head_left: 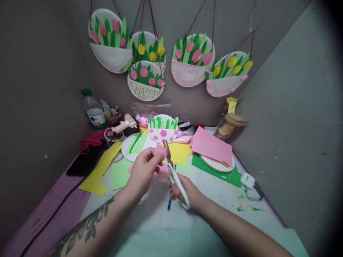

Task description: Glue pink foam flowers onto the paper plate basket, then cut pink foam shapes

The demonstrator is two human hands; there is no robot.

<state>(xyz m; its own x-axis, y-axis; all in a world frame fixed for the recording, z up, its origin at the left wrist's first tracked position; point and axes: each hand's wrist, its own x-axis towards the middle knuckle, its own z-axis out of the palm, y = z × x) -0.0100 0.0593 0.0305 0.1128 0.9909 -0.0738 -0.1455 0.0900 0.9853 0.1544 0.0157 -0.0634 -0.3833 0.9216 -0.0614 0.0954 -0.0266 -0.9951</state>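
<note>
Forearms (233, 226) foremost, left hand (142, 167) pinches pink paper (160, 149), right hand (189, 190) grips scissors (170, 163), their long axis pointing forward-left

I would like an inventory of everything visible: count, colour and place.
hanging plates: 5, white, wall
flowered plate: 1, white, back centre
strip plate: 1, white, back left
bottle: 1, clear, back left
glue gun: 1, pink, back left
cord: 1 bundle, red, left
flat object: 1, black, left
cup: 1, brown-lidded, back right
yellow papers: 2+, yellow, left, centre
pale paper: count unclear, green, left
pink sheet: 1, pink, right
dark sheet: 1, green, right
right plate: 1, white, right
case: 1, white, right
pen: 1, blue, centre
pink piece: 1, pink, left hand
scissors: 1, white-handled, right hand
table: 1, mostly white, foreground
small items: uncounted, mixed, back
left hand: 1, bare, centre
right hand: 1, bare, centre
</note>
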